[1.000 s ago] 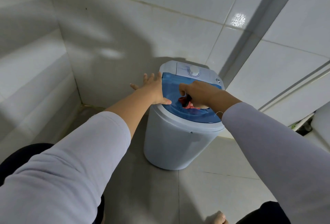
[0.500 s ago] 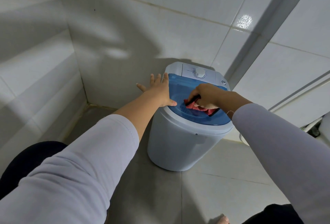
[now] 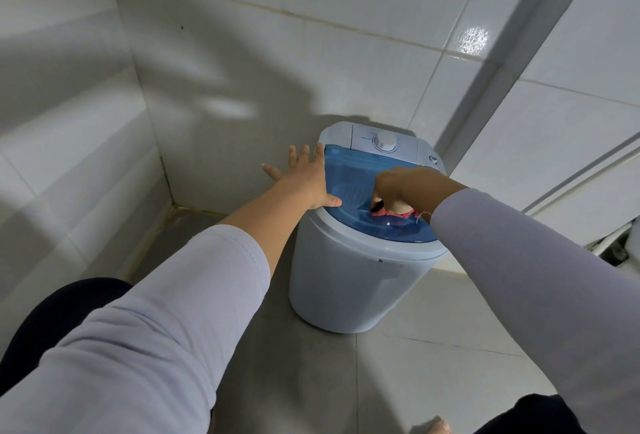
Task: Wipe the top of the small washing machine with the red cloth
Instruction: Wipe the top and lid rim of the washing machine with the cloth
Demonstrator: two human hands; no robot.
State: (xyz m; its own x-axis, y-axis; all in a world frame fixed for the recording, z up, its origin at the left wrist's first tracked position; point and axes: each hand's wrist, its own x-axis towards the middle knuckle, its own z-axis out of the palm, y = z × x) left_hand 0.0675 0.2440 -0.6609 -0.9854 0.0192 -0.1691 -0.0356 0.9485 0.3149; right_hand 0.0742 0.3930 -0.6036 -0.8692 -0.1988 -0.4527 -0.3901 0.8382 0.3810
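grey tiled floor (image 3: 433, 357) bears the small washing machine (image 3: 353, 281).

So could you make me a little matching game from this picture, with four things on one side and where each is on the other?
Things:
1. red cloth
2. left hand
3. white dial
4. blue lid

Places:
A. on the back panel
B. flat against the machine's left edge
C. covering the machine's top
D. under the right hand

Pairs: 1-D, 2-B, 3-A, 4-C

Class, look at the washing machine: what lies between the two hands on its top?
In the head view, only bare blue lid lies between the left hand and right hand.
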